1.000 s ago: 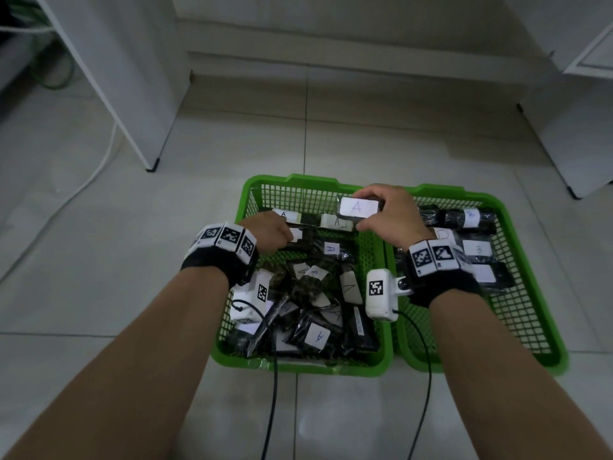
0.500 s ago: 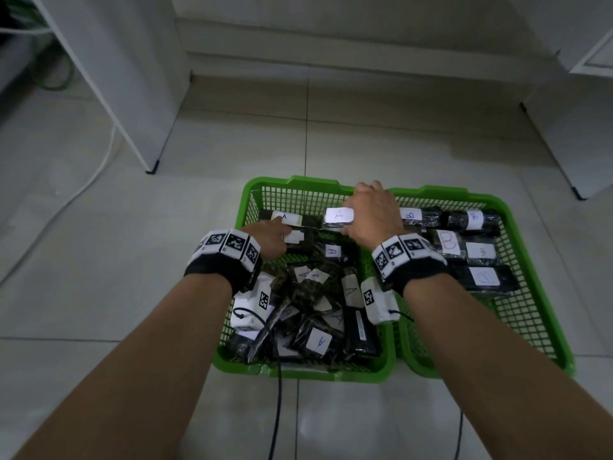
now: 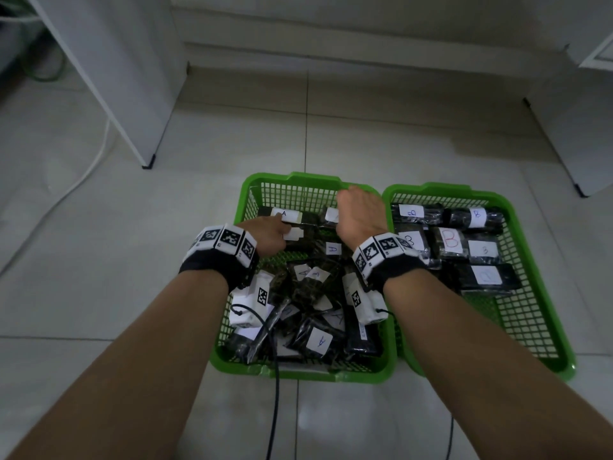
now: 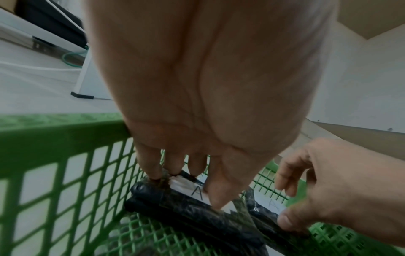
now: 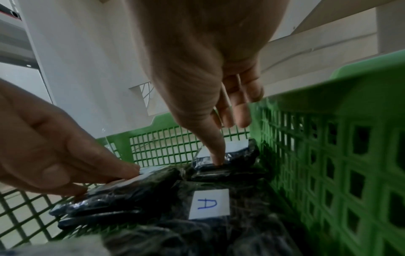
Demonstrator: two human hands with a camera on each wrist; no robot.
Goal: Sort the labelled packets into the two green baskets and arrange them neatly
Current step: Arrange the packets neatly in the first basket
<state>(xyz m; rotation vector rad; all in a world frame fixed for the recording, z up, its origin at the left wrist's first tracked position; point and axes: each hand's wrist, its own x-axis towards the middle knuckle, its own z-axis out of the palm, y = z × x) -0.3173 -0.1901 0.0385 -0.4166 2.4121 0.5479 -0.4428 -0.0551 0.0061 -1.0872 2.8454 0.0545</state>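
Both hands are down in the left green plastic mesh basket [image 3: 252, 190] on the tiled floor [image 3: 132, 260]. The left hand [image 3: 268, 234] pinches a dark plastic packet with a white "A" label [image 3: 285, 215] at the far wall, fingers and thumb curled round it. The right hand [image 3: 360, 215] grips a second dark labelled packet [image 3: 330, 215] just beside it, thumb pressing on top. The right green mesh basket [image 3: 537, 313] holds neat rows of dark "B" packets [image 3: 451, 242].
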